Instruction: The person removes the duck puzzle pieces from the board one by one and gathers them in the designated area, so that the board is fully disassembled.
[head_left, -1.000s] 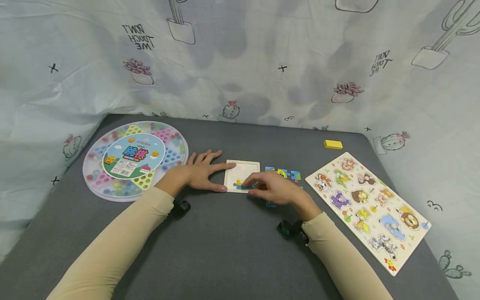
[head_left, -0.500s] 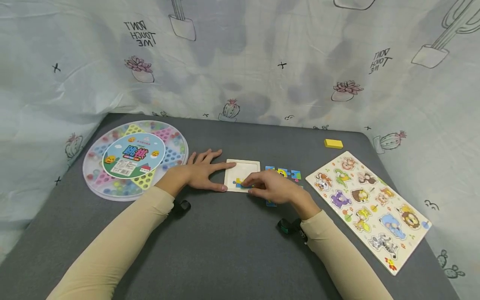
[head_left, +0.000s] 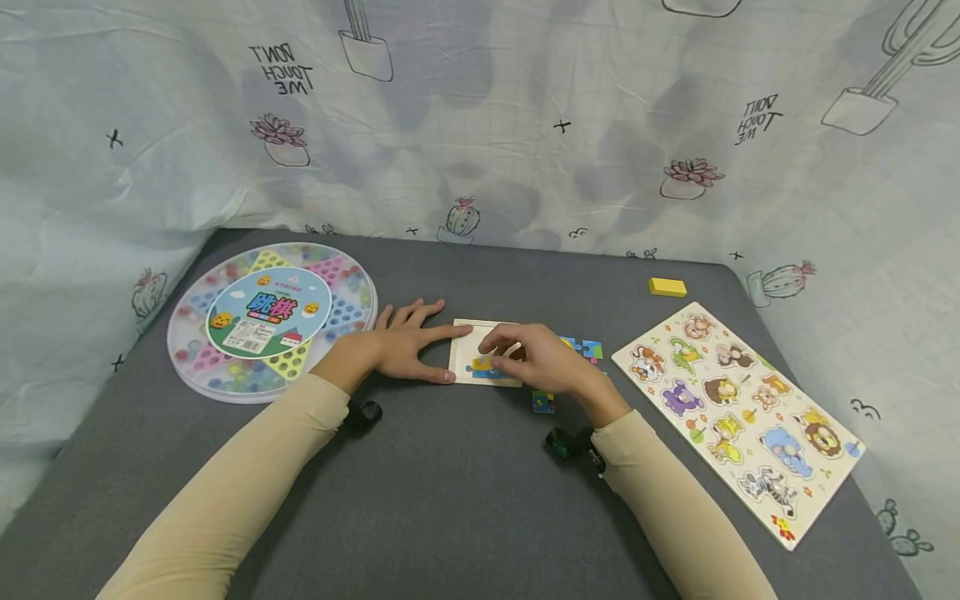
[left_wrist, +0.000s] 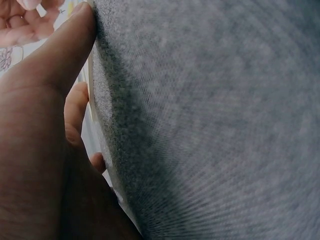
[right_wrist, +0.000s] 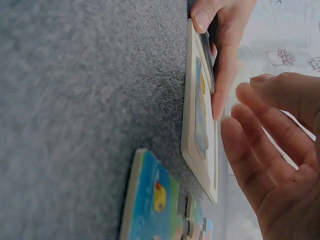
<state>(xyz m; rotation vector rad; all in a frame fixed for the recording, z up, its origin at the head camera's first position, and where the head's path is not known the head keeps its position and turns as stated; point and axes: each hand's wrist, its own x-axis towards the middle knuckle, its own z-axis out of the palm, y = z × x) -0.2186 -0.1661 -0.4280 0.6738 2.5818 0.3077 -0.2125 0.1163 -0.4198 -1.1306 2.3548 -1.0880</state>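
Note:
A small wooden puzzle tray (head_left: 463,348) lies on the grey table, with joined blue-and-yellow jigsaw pieces (head_left: 483,373) along its near edge. My left hand (head_left: 397,346) rests beside it, fingers spread, thumb and index finger touching the tray's left side. Above the tray's right part hovers my right hand (head_left: 547,360), fingers loosely bent and holding nothing. In the right wrist view that hand (right_wrist: 285,160) is apart from the tray (right_wrist: 188,125). Loose jigsaw pieces (head_left: 543,403) lie right of the tray, partly hidden by the right hand.
A round Chinese checkers box (head_left: 270,321) lies at the left, near the left hand. A wooden animal puzzle board (head_left: 738,425) lies slanted at the right. Behind it is a yellow block (head_left: 667,287). A printed cloth (head_left: 480,125) hangs behind the table.
My right hand has lifted off the jigsaw pieces in the tray and shifted slightly right, its fingers now free. The left hand stays in place.

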